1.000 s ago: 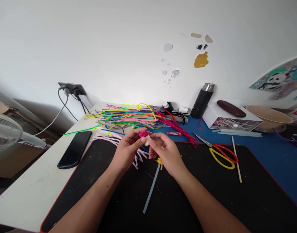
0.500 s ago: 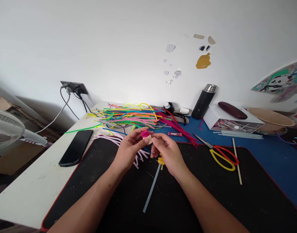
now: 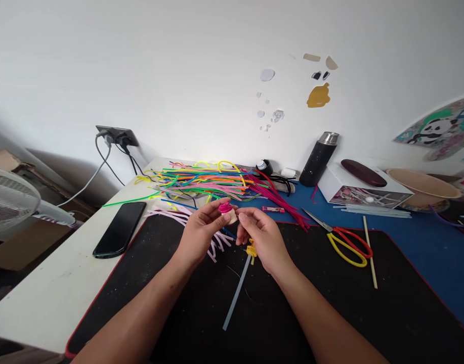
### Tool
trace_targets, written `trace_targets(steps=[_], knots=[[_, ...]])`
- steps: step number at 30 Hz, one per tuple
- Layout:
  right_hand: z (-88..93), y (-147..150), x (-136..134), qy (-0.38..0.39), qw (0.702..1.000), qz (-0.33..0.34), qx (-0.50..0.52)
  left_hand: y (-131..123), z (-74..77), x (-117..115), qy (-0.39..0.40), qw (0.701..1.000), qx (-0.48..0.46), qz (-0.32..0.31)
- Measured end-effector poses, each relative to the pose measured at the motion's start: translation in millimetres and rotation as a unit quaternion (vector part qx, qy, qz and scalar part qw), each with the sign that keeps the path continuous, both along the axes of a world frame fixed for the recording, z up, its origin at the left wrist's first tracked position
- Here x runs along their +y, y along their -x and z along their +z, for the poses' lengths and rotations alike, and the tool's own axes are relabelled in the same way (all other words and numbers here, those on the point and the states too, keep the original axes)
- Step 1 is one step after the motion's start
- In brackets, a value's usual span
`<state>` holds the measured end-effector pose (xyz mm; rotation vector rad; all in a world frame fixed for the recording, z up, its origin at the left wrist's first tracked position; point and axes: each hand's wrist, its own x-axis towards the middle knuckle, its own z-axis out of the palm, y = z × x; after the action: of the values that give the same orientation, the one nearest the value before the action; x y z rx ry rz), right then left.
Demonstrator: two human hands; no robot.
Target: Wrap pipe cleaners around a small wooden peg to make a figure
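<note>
On a desk (image 3: 45,288), a phone (image 3: 119,230) lies left of a black mat (image 3: 136,270); over the mat, the left hand (image 3: 197,232) grips a small pink-and-cream piece (image 3: 225,208); at the piece's edge, the right hand (image 3: 264,235), its grip unclear; farther right, scissors (image 3: 329,229)

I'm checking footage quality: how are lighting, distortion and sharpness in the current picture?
In the head view, light is soft, with highlights on the silver flask cap; the head view seems to stretch the tan bowl at far right; head view again, the pink-topped piece in the left hand lacks fine detail.
</note>
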<state>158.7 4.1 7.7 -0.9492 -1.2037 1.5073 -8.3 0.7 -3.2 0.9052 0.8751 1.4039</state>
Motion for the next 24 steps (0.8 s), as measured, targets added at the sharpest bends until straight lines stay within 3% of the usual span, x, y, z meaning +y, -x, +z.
trace_targets(steps=[12, 24], knots=[[-0.7, 3.3, -2.9, -0.008, 1.0, 0.018, -0.024, -0.4, 1.1, -0.5, -0.003, 0.999, 0.027, 0.03], [0.5, 0.3, -0.7, 0.009, 1.0, -0.005, -0.01, -1.0, 10.5, -5.5, -0.009, 0.998, 0.013, -0.065]])
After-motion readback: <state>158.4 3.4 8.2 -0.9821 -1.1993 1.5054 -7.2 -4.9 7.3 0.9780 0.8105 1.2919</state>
